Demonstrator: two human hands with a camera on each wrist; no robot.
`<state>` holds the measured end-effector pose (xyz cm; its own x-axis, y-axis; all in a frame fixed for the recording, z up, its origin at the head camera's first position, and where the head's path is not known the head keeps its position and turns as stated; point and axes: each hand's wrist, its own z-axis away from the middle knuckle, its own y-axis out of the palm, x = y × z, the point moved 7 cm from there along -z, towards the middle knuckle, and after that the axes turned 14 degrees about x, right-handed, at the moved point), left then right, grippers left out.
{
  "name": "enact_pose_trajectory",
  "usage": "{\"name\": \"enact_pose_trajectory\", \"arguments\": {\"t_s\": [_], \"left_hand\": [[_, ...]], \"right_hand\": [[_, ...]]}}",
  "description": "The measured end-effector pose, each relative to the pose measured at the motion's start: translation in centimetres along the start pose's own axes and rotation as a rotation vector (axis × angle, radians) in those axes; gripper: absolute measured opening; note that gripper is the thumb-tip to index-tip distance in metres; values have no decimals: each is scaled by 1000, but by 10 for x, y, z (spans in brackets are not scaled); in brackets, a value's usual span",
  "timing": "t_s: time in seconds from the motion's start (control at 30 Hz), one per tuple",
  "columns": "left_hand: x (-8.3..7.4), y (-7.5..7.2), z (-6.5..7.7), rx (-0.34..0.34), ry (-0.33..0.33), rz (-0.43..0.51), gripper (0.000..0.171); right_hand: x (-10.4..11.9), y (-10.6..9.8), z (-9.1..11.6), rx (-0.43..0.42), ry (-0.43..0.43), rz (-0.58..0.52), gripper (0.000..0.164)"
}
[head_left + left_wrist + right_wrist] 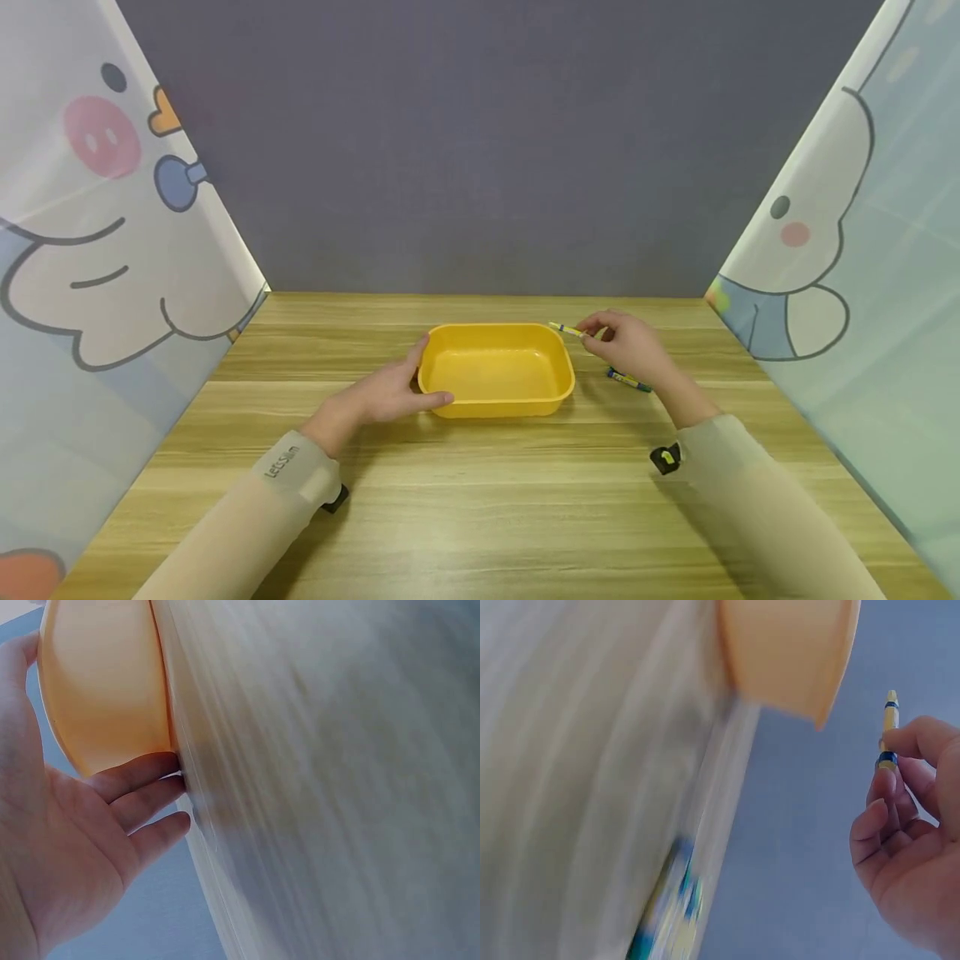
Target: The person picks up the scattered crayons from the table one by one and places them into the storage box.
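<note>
Yellow crayon (566, 329) pinched in right hand (630, 343), held up near the far right corner of the yellow tray (491, 408).
Left hand (382, 392) spread wide against the tray's left end, thumb on the near rim. More crayons (628, 380) lay right of the tray, below the right wrist. Step judged to be a crayon transfer; next move seemed to call for shifting left over the rim, then loosening the pinch.
</note>
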<state>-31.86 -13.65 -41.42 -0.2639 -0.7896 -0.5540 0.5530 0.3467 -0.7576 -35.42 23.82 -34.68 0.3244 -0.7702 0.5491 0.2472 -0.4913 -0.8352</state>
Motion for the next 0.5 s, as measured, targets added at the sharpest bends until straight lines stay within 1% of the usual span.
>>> {"name": "enact_pose_trajectory", "arguments": {"t_s": [0.13, 0.3, 0.43, 0.5], "left_hand": [[1, 0, 0, -7, 8, 0, 131], [1, 0, -2, -18, 24, -3, 131], [1, -1, -2, -19, 28, 9, 131], [1, -2, -2, -18, 27, 11, 131]], "right_hand": [[25, 17, -29, 41, -31, -96, 25], [50, 47, -61, 112, -87, -195, 24], [64, 69, -80, 160, -141, -239, 23], [70, 77, -86, 169, -150, -253, 23]]}}
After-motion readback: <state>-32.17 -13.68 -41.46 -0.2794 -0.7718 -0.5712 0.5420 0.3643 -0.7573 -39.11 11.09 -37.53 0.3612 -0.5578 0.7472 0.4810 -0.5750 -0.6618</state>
